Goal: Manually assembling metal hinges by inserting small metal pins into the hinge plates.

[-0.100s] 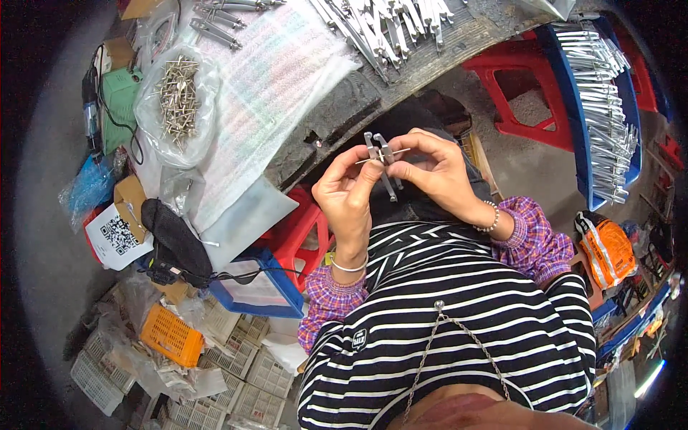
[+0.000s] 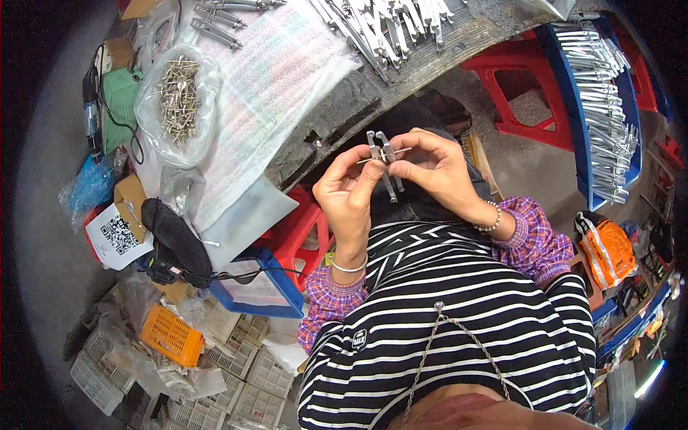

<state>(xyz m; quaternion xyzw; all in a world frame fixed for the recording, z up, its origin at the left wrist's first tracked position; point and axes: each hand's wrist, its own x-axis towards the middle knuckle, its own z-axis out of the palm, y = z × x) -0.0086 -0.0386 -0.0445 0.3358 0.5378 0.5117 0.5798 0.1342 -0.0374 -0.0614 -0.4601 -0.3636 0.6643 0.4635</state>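
Note:
Just in front of the table's near edge, both my hands pinch a small grey metal part [image 2: 382, 153] made of two long narrow arms side by side. Thin pins stick out of it to the left and right, near my fingertips. My left hand [image 2: 350, 188] closes its thumb and index finger on the left arm. On the other side, my right hand [image 2: 435, 170] is closed on the right arm with thumb and fingertips. The exact contact points are partly hidden by my fingers.
A clear bag of metal pins [image 2: 179, 100] sits on the table's white plastic sheet [image 2: 265, 86]. Long metal parts [image 2: 398, 29] lie at the far edge. A blue tray [image 2: 573, 107] of similar parts stands right, beside a red stool [image 2: 530, 93]. An orange basket [image 2: 170, 335] is lower left.
The metal part and both hands have barely shifted; its two arms look slightly turned. My grip is the same.

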